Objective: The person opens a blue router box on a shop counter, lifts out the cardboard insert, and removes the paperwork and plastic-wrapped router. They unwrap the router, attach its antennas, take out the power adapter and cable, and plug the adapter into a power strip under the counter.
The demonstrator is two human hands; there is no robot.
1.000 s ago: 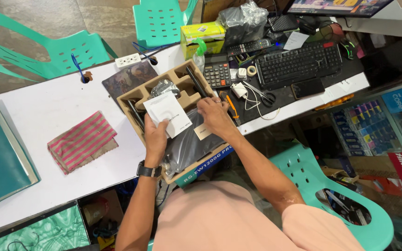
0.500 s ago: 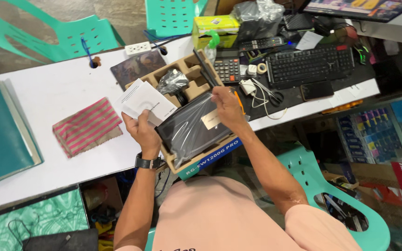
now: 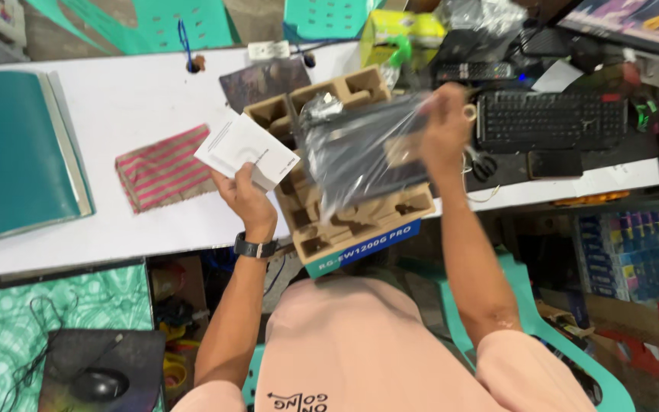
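My left hand (image 3: pixel 247 200), with a dark watch on its wrist, holds a white paper booklet (image 3: pixel 247 150) over the table left of the box. My right hand (image 3: pixel 445 130) grips a flat black device wrapped in clear plastic (image 3: pixel 364 152) and holds it lifted above the box. The open cardboard box with a brown moulded pulp tray (image 3: pixel 345 217) sits at the white table's (image 3: pixel 139 99) near edge, against my body.
A striped red-and-grey cloth (image 3: pixel 163 166) lies left of the booklet, and a teal folder (image 3: pixel 17 152) at the far left. A black keyboard (image 3: pixel 547 118), phone (image 3: pixel 554 163), scissors (image 3: pixel 483 163) and yellow-green box (image 3: pixel 398 34) crowd the right. Teal chairs stand around.
My left hand has carried the white booklet out to the left of the box. My right hand has lifted the plastic-wrapped device up out of the tray.
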